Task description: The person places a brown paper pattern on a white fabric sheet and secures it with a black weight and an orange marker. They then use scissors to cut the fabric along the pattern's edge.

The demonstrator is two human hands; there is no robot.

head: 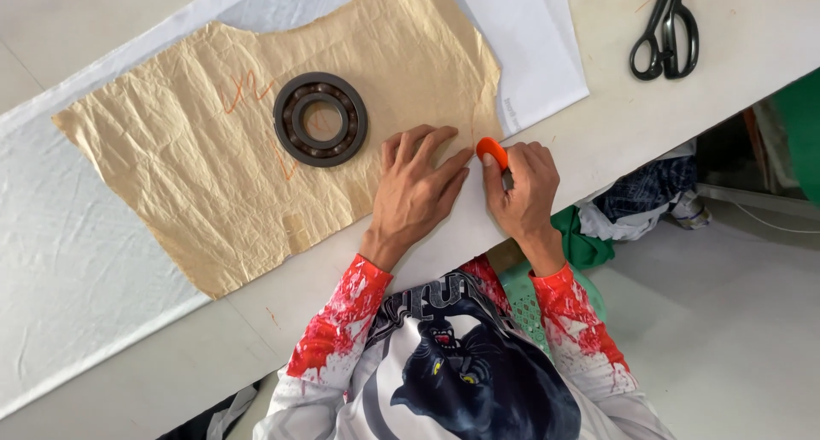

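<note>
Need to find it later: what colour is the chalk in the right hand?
Orange chalk piece, head view.

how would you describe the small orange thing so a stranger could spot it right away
Start at the tan paper pattern on the white table. At its right edge, the right hand pinches an orange chalk piece, the only bright orange object there.

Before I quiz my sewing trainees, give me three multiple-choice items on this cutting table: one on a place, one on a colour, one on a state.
1. Where does the bearing ring lie?
A. on the tan paper pattern
B. on the floor
C. beside the scissors

2. What colour is the chalk piece in the right hand?
A. blue
B. orange
C. green

3. How is the left hand?
A. clenched in the air
B. gripping scissors
C. pressed flat on the pattern

Answers: 1 A, the ring rests mid-pattern; 2 B, orange shows above the fingers; 3 C, the fingers are spread on the paper.
</note>
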